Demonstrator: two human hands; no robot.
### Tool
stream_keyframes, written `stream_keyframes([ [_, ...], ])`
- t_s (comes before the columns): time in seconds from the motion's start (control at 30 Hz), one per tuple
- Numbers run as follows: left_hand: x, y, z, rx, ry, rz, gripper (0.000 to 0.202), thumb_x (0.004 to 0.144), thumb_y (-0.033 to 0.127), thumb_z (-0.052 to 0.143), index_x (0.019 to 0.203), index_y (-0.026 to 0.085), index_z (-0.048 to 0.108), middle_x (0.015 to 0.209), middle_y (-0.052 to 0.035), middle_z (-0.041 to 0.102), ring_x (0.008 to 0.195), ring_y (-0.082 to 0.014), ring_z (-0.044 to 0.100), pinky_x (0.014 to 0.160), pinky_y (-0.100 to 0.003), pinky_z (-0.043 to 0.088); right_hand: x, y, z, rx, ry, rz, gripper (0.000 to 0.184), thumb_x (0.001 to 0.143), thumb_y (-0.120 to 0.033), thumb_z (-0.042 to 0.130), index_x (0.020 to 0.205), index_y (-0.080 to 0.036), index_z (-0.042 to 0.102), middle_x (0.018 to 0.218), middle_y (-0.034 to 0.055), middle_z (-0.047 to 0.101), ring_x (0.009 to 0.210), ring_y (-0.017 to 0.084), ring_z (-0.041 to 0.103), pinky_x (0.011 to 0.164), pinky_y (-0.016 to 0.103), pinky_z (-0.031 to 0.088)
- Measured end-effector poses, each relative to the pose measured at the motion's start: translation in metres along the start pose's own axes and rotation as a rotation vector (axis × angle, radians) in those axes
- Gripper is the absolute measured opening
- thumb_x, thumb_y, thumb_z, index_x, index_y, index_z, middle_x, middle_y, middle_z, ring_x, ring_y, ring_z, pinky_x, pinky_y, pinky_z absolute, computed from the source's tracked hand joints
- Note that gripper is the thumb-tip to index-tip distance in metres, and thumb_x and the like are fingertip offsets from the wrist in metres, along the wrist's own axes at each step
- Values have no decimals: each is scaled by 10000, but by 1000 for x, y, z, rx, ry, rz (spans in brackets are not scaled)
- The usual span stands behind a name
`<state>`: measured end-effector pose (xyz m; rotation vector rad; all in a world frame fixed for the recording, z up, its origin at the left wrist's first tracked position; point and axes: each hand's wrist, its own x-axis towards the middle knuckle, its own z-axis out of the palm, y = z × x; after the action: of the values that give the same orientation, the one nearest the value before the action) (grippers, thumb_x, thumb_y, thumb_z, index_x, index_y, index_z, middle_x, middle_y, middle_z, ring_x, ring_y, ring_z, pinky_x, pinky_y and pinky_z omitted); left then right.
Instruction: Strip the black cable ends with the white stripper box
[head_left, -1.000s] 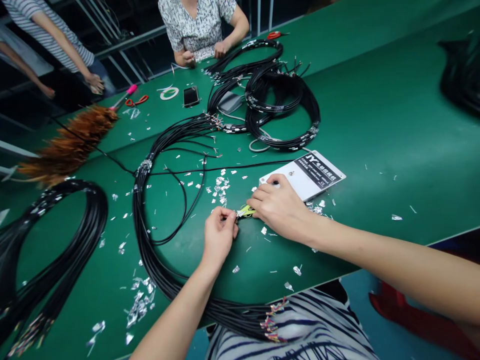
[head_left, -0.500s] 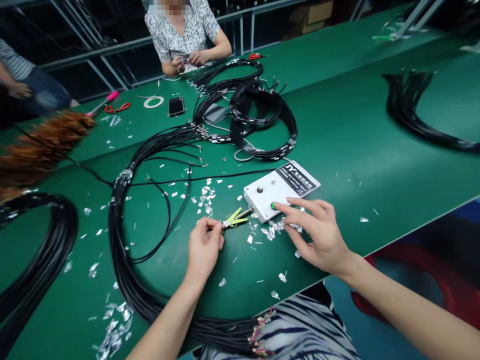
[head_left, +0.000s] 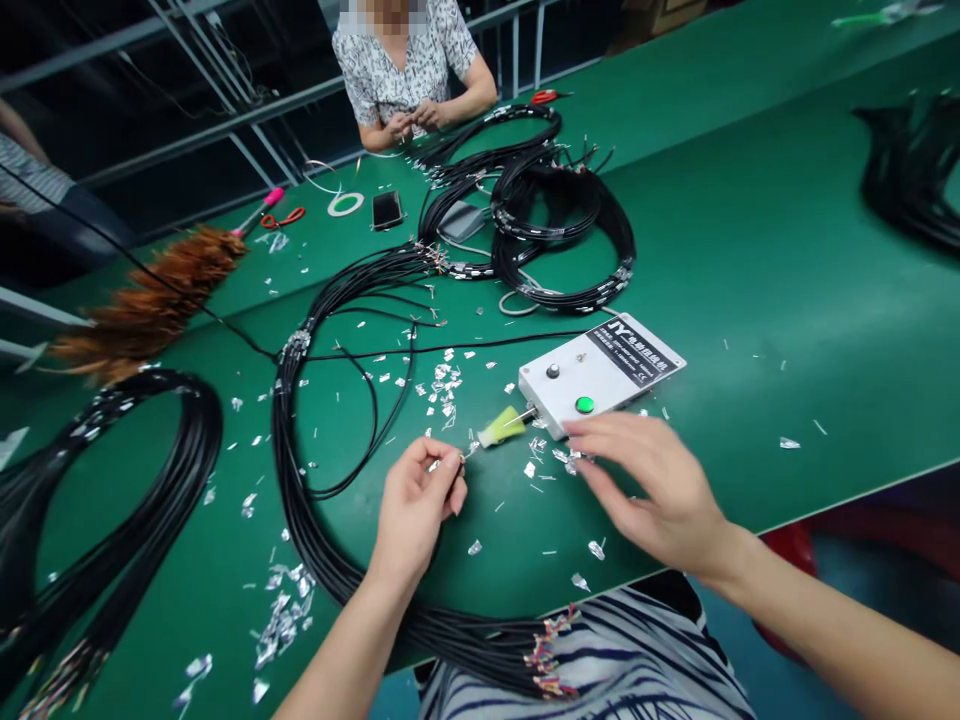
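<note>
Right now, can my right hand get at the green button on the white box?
Probably yes: your right hand is open by the near edge of the white box, close to the green button, and nothing visible covers it.

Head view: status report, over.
Left hand pinches wire end. Right hand open, near white box. Blurred yellow-green clip at box's front. Foil scraps nearby.

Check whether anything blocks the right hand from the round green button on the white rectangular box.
Nothing visible stands between the right hand and the round green button on the white rectangular box. Small silver foil scraps lie on the green tabletop beside the box, clear of the button.
</note>
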<state>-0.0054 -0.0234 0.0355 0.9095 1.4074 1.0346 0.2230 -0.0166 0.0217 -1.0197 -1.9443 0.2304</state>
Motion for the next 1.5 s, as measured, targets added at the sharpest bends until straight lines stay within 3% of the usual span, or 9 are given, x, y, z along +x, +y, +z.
stream_keyframes([
  [0.2, -33, 5, -3, 13, -194, -26, 318, 841, 486, 644, 920, 221, 489, 726, 12, 573, 520, -117, 547, 473, -225, 429, 14, -49, 48, 879, -363, 633, 126, 858, -309, 639, 911, -199, 669, 672, -9, 673, 540, 132, 619, 494, 259, 499],
  [0.37, -56, 2, -51, 839, -260, 241, 147, 933, 307, 493, 849, 223, 581, 835, -61, 651, 801, -219, 613, 742, -334, 484, 39, -42, 43, 1041, -206, 747, 170, 807, -360, 698, 837, -197, 661, 658, -10, 650, 578, 135, 633, 591, 284, 540],
  [0.57, 27, 13, -99, 1275, 426, 406, 337, 934, 297, 406, 604, 235, 376, 593, -15, 461, 579, -194, 493, 618, -311, 406, 43, -39, 30, 1049, -100, 762, 502, 803, -321, 709, 1254, -236, 504, 994, 40, 685, 741, 129, 660, 729, 299, 565],
  [0.7, 63, 21, -89, 1288, 584, 404, 214, 913, 368, 498, 825, 176, 532, 874, -145, 578, 869, -320, 558, 736, -408, 418, 24, -34, 22, 941, -171, 765, 379, 825, -362, 677, 1150, -213, 552, 947, 53, 691, 738, 143, 651, 722, 311, 562],
  [0.77, 42, 19, -74, 1290, 373, 513, 216, 908, 366, 541, 965, 159, 564, 1021, -166, 592, 995, -331, 535, 824, -432, 413, 16, -28, 14, 847, -215, 790, 300, 828, -390, 670, 1048, -199, 599, 907, 62, 698, 749, 157, 649, 734, 322, 558],
  [0.87, -13, 15, -51, 1152, -541, 531, 103, 944, 252, 508, 980, 208, 595, 980, -69, 630, 941, -230, 567, 838, -343, 438, 7, -22, 6, 757, -299, 821, 238, 831, -404, 656, 934, -191, 629, 850, 62, 703, 756, 171, 645, 741, 331, 544],
  [0.93, -43, 11, -39, 1115, -823, 381, 92, 925, 169, 524, 927, 205, 609, 952, -52, 631, 907, -209, 572, 785, -299, 451, 3, -22, 8, 749, -360, 812, 212, 837, -395, 639, 904, -193, 636, 821, 51, 699, 744, 170, 640, 721, 325, 528],
  [1.33, -56, 29, -49, 1478, -719, -24, 205, 845, 18, 444, 812, 174, 572, 915, -85, 628, 859, -262, 574, 777, -395, 425, -6, -24, 15, 696, -604, 742, 150, 869, -322, 574, 862, -206, 669, 837, 29, 698, 757, 155, 590, 710, 305, 471],
  [1.5, -53, 30, -70, 1202, -777, -62, 202, 908, 96, 409, 799, 199, 545, 921, -36, 583, 893, -199, 561, 767, -295, 424, -9, -24, 17, 707, -636, 725, 139, 870, -314, 581, 865, -211, 673, 843, 27, 691, 774, 159, 593, 720, 312, 475],
])
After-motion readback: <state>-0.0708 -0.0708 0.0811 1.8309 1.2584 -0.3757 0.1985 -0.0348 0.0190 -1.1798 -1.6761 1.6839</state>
